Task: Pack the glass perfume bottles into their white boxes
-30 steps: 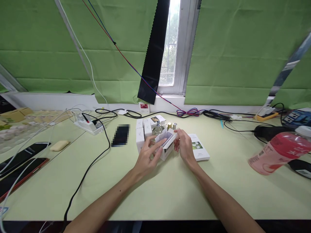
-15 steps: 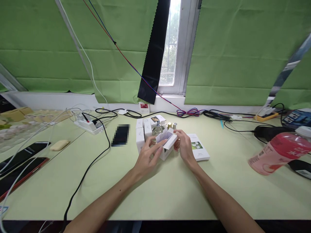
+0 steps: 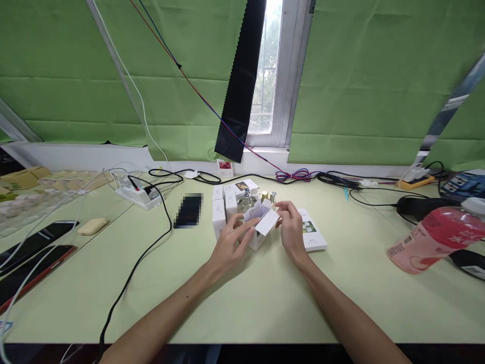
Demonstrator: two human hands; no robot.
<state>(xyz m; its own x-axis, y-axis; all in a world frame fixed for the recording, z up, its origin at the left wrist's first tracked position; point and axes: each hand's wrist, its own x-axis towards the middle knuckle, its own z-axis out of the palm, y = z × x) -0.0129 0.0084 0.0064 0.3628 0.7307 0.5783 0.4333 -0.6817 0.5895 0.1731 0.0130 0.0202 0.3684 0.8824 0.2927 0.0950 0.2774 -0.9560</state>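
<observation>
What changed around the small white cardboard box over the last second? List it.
The small white cardboard box's lid flap has swung down toward the right hand, whose fingertips shifted onto its edge. The left hand still grips the box's side. The pink plastic bottle and white booklet stayed put.

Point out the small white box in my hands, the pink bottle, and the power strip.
small white box (image 3: pixel 261 230): head view, on its open flap.
pink bottle (image 3: pixel 435 235): head view, on its pink side.
power strip (image 3: pixel 137 196): head view, on its white top.
</observation>
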